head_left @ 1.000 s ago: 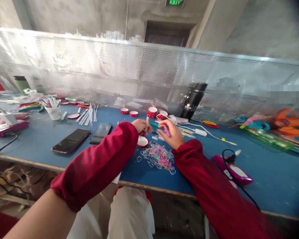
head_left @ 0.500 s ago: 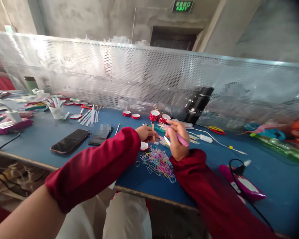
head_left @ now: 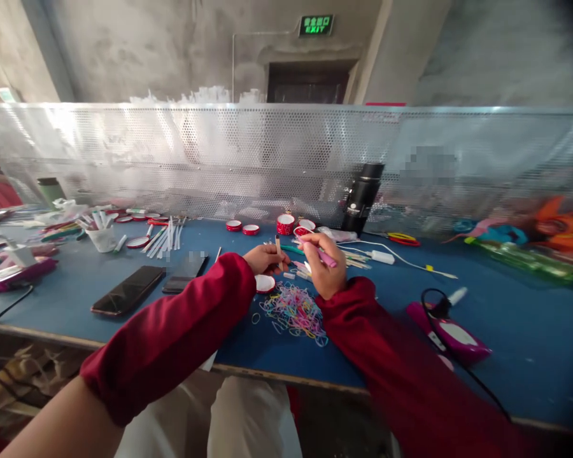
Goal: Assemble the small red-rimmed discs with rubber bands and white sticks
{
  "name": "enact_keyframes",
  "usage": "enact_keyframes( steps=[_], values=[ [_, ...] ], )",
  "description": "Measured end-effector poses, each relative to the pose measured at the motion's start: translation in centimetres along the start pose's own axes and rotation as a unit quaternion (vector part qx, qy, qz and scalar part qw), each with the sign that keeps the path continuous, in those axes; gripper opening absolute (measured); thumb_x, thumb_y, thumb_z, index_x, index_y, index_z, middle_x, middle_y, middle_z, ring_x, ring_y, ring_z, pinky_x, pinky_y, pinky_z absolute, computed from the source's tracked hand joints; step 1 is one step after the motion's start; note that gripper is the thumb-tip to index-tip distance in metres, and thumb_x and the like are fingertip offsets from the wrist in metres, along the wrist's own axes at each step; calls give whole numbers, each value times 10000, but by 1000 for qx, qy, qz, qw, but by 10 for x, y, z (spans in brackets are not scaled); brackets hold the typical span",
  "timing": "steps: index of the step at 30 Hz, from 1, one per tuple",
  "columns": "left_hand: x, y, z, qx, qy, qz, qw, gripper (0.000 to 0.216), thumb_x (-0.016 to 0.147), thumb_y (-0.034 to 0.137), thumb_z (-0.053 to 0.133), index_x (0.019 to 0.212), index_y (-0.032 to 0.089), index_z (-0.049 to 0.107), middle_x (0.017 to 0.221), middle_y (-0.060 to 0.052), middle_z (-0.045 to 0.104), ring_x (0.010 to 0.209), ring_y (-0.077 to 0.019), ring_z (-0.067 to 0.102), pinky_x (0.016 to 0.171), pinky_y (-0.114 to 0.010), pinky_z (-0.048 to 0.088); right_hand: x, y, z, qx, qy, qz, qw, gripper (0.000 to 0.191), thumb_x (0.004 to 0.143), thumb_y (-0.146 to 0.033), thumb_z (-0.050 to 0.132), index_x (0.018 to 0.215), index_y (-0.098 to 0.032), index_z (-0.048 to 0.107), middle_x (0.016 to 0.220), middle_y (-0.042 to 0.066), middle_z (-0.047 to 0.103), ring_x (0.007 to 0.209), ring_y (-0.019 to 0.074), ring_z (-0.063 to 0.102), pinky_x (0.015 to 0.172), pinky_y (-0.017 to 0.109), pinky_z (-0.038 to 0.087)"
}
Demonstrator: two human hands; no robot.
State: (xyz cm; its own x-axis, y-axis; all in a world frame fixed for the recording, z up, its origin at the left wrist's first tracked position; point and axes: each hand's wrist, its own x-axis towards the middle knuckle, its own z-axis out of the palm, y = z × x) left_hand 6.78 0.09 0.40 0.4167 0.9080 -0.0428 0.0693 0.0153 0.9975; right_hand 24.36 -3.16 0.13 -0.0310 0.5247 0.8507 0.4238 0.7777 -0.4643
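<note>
My left hand is closed on a small, flat, wooden-looking stick, held upright between the fingertips. In my right hand is a pink pen-like tool, its front end pointing toward the stick. The two hands are close together but apart. Below them lies a loose pile of coloured rubber bands. A round white-topped lid with a red rim sits by my left wrist, partly covered by the sleeve. Thin light sticks are scattered behind my right hand.
Two dark phones lie to the left, near a cup of pens and white strips. Red tape rolls and a black bottle stand before the perforated metal screen. A purple device with a cable lies right.
The view has levelled out, and the table scene sits further left in it. My hands keep hold of the stick and the pink pen-like tool, with little change between them.
</note>
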Motion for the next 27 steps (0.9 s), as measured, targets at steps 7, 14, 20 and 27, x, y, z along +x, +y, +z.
enact_keyframes(
  steps=[7, 14, 20, 27],
  values=[
    [1, -3, 4, -4, -28, 11, 1000, 128, 858, 245, 623, 839, 119, 632, 667, -8, 658, 464, -53, 539, 439, -177, 337, -3, 2, 4, -7, 36, -4, 999, 54, 827, -222, 605, 875, -219, 581, 768, 9, 641, 702, 177, 629, 676, 306, 499],
    [-3, 4, 9, -16, -31, 8, 999, 139, 880, 247, 618, 916, 117, 654, 636, -8, 653, 429, -58, 530, 458, -192, 379, -4, 1, 3, -62, 22, -40, 997, 23, 811, -217, 641, 831, -227, 643, 799, 13, 673, 760, 201, 629, 739, 343, 501],
    [-3, 9, 11, -23, -16, 1, 1000, 117, 899, 159, 572, 796, 117, 611, 611, 0, 645, 418, -53, 536, 456, -188, 386, -4, 5, 2, 13, 15, -10, 1000, 120, 883, -241, 574, 967, -220, 656, 895, 33, 699, 814, 202, 666, 765, 352, 524],
    [-8, 12, 12, -54, 22, 39, 998, 96, 903, 125, 548, 816, 127, 589, 617, 16, 638, 409, -34, 513, 423, -163, 348, -3, 6, 6, 80, 8, 55, 995, 210, 920, -349, 573, 1065, -225, 661, 852, 29, 709, 776, 188, 678, 749, 351, 550]
  ],
)
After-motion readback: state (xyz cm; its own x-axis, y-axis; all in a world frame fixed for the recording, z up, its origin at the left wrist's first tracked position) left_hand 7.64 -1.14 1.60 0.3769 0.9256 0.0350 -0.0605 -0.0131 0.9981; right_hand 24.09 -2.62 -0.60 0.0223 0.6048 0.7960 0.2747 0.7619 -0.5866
